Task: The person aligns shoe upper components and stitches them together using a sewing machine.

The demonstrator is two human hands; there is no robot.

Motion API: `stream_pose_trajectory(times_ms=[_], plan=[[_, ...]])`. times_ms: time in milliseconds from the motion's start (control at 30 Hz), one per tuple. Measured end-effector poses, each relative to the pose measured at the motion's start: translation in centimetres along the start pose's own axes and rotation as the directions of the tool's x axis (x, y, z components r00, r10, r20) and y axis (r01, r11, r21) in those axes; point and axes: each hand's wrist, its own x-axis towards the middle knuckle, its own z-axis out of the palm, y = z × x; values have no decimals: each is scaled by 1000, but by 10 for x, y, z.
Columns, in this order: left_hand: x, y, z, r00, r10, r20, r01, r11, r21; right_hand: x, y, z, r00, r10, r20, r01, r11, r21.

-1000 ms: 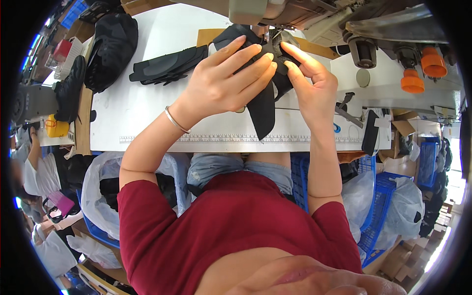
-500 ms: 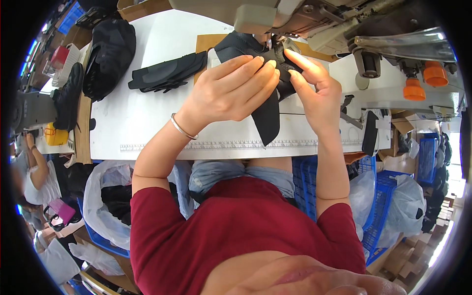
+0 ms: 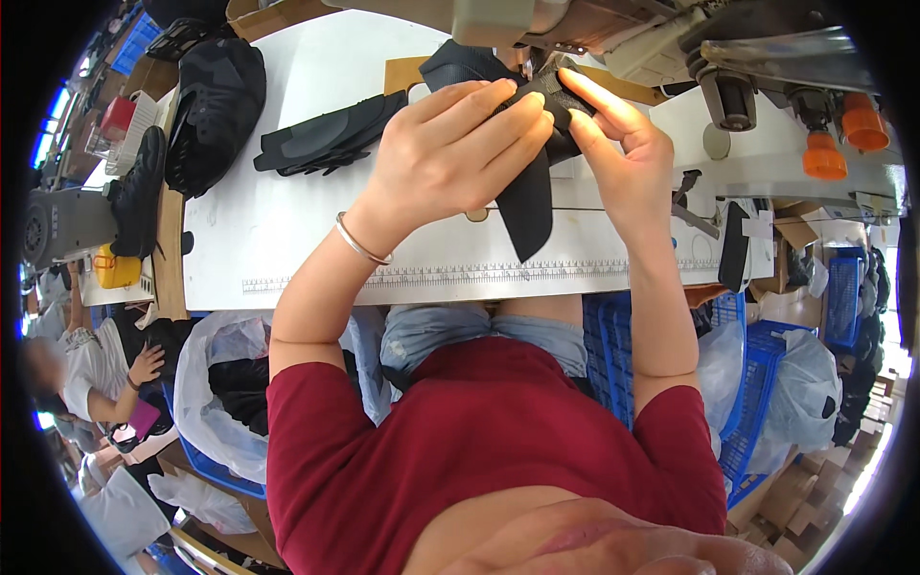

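Under the head of a sewing machine [image 3: 494,19] I hold a black shoe-upper piece [image 3: 527,218], a dark fabric part with a smooth strip hanging toward me. My left hand [image 3: 446,153] lies over its left side, fingers pressed together on the fabric. On the right, my right hand [image 3: 628,144] pinches a greyish-black patterned part of it between thumb and forefinger. The needle area is mostly hidden behind my fingers and the fabric. Left of my left hand, a stack of black cut pieces [image 3: 326,139] rests on the white table [image 3: 307,230].
Black sneakers [image 3: 216,115] stand at the table's left end. A ruler strip [image 3: 402,275] runs along the near edge. Orange-capped fittings [image 3: 824,155] hang at the right. Lined bins [image 3: 216,383] and blue crates [image 3: 757,412] flank my legs. A co-worker [image 3: 101,369] sits far left.
The whole view has shifted slightly. Both hands keep their hold, and the fabric's hanging strip sits a little higher and nearer upright. The co-worker at the left has leaned and moved an arm.
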Motion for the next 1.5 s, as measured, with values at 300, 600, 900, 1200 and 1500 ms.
stream_pose_trajectory(times_ms=[300,600,900,1200,1500], plan=[[-7,-18,-2,1000,12,1,-12,997,-76,-10,-8,-4,978,-190,85,208,894,-396],[-11,-30,-3,998,-20,53,28,985,-172,-15,-12,8,995,-101,-3,93,931,-352],[-2,-29,-25,975,-23,220,72,974,-216,-18,-6,13,996,-66,-58,49,967,-251],[34,10,-51,784,-354,509,538,797,-274,-18,7,19,993,-74,-92,52,974,-222],[10,42,4,914,-405,-16,404,907,119,-18,8,25,988,-90,-122,63,976,-210]])
